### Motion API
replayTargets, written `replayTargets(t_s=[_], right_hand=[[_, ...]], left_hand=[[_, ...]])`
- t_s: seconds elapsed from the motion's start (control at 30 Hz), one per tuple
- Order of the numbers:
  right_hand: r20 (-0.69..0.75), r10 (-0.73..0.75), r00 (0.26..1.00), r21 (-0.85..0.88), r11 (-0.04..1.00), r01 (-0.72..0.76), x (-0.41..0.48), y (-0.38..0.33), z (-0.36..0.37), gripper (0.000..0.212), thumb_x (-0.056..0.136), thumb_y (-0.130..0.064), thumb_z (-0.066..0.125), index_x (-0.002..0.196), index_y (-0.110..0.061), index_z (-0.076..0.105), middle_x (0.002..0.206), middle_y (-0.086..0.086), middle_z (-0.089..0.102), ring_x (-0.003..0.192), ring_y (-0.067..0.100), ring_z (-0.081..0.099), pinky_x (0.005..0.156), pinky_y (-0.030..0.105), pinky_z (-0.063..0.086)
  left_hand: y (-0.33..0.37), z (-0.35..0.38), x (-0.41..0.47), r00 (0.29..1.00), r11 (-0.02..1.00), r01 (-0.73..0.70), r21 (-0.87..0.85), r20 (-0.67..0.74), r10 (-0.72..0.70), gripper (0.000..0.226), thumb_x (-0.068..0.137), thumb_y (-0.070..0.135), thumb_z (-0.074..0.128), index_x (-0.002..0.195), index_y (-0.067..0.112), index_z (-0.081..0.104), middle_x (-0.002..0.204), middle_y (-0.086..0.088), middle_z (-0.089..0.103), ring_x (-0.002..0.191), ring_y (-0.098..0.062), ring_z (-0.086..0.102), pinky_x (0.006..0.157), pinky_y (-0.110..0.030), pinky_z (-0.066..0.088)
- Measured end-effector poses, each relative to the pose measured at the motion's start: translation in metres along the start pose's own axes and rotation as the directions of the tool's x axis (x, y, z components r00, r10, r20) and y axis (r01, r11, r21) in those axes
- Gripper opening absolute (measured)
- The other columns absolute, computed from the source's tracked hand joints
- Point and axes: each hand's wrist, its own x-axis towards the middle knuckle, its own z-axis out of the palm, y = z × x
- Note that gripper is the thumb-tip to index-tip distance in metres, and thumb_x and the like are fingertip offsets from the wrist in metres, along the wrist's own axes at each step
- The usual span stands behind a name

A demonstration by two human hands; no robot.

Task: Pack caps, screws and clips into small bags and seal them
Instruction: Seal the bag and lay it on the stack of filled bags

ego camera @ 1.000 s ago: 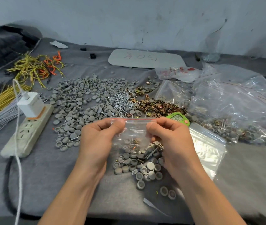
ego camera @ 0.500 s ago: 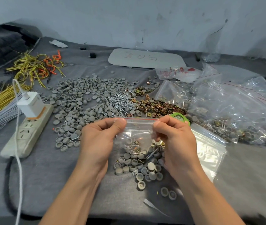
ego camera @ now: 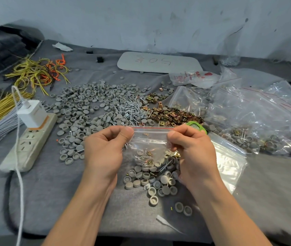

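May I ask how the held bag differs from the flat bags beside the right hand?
The held bag hangs upright between left hand and right hand; the flat bags lie on the cloth. The held bag contains screws and clips; the flat bags look empty. Both are clear.

glossy clear plastic bag [ego camera: 150, 142], matt grey plastic caps [ego camera: 80, 110], shiny metal screws [ego camera: 130, 110], grey cloth cover [ego camera: 55, 192].

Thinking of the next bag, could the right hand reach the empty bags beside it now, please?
Likely not yet: the right hand pinches the small bag; the empty bags lie uncovered beside it.
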Motion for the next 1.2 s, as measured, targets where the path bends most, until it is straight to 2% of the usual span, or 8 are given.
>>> replayTargets(t_s=[0.17, 0.33, 0.5, 0.63, 0.77, 0.87, 1.07, 1.2], right_hand=[[0.011, -0.06, 0.998, -0.08, 0.995, 0.061, 0.0, 0.001, 0.001, 0.028, 0.085, 0.007, 0.068, 0.067, -0.014, 0.072, 0.062, 0.005, 0.062, 0.061, 0.015, 0.053, 0.06, 0.021, 0.049], [0.111, -0.067, 0.992, -0.147, 0.986, 0.083, -0.004, 0.006, 0.009, 0.018, 0.084, -0.005, 0.073, 0.072, -0.017, 0.078, 0.068, 0.005, 0.07, 0.064, 0.014, 0.063, 0.064, 0.021, 0.053], [0.12, -0.05, 0.992, -0.13, 0.989, 0.065, -0.009, 0.006, 0.018, 0.021, 0.088, -0.009, 0.074, 0.071, -0.02, 0.077, 0.065, 0.001, 0.068, 0.062, 0.014, 0.061, 0.058, 0.034, 0.054], [0.099, -0.033, 0.995, -0.138, 0.989, 0.047, -0.009, 0.007, 0.021, 0.03, 0.092, -0.005, 0.074, 0.07, -0.024, 0.078, 0.066, 0.003, 0.068, 0.065, 0.028, 0.056, 0.065, 0.05, 0.05], [0.069, -0.019, 0.997, -0.133, 0.991, 0.028, -0.007, 0.004, 0.018, 0.022, 0.092, -0.007, 0.075, 0.074, -0.018, 0.078, 0.068, 0.005, 0.071, 0.062, 0.022, 0.063, 0.058, 0.038, 0.056], [-0.013, -0.006, 1.0, -0.095, 0.995, 0.004, -0.002, 0.003, 0.011, 0.02, 0.088, -0.008, 0.078, 0.07, -0.015, 0.077, 0.066, 0.002, 0.07, 0.06, 0.012, 0.063, 0.059, 0.021, 0.053], [0.002, 0.054, 0.999, -0.026, 0.998, -0.054, 0.003, 0.004, 0.006, 0.033, 0.089, -0.002, 0.074, 0.06, -0.016, 0.071, 0.06, 0.004, 0.062, 0.056, 0.013, 0.056, 0.058, 0.019, 0.051], [0.062, 0.024, 0.998, -0.021, 1.0, -0.023, 0.004, 0.002, 0.005, 0.027, 0.089, -0.011, 0.075, 0.062, -0.018, 0.073, 0.064, 0.002, 0.066, 0.06, 0.011, 0.062, 0.064, 0.02, 0.053]], left_hand=[[0.0, -0.002, 0.001, 0.996, 1.0, 0.024, 0.007, 0.09, -0.024, 0.009, 0.079, 0.02, 0.081, 0.072, 0.015, 0.078, 0.067, 0.003, 0.072, 0.06, -0.002, 0.067, 0.057, -0.01, 0.05], [0.0, 0.004, -0.005, 0.976, 0.992, 0.124, 0.004, 0.18, -0.123, 0.025, 0.065, 0.025, 0.083, 0.085, 0.01, 0.08, 0.083, -0.017, 0.077, 0.066, -0.028, 0.075, 0.052, -0.03, 0.057], [-0.007, 0.013, -0.005, 0.992, 0.992, 0.017, 0.124, 0.125, -0.033, 0.01, 0.077, 0.014, 0.084, 0.078, 0.023, 0.083, 0.081, -0.009, 0.079, 0.078, -0.032, 0.076, 0.075, -0.042, 0.061], [-0.008, 0.016, -0.007, 0.993, 0.986, -0.019, 0.165, 0.116, 0.0, 0.021, 0.081, 0.009, 0.083, 0.076, 0.029, 0.082, 0.078, -0.002, 0.079, 0.074, -0.02, 0.077, 0.069, -0.033, 0.059], [-0.002, 0.011, -0.007, 0.99, 0.996, 0.043, 0.084, 0.127, -0.053, 0.009, 0.073, 0.021, 0.084, 0.08, 0.016, 0.082, 0.081, -0.011, 0.079, 0.072, -0.029, 0.077, 0.063, -0.038, 0.062], [0.004, 0.004, -0.004, 0.993, 0.995, 0.097, -0.006, 0.061, -0.097, 0.014, 0.07, 0.02, 0.082, 0.075, 0.007, 0.078, 0.072, -0.008, 0.076, 0.057, -0.018, 0.073, 0.047, -0.023, 0.055], [0.001, 0.001, 0.0, 0.998, 0.999, 0.028, 0.015, 0.061, -0.029, 0.026, 0.081, 0.006, 0.079, 0.057, 0.014, 0.072, 0.061, -0.002, 0.07, 0.056, -0.007, 0.067, 0.052, -0.012, 0.05], [0.003, 0.001, 0.001, 0.998, 0.999, -0.021, -0.027, 0.066, 0.023, 0.011, 0.067, 0.029, 0.083, 0.068, 0.018, 0.081, 0.064, 0.001, 0.072, 0.058, -0.004, 0.066, 0.055, -0.013, 0.05]])
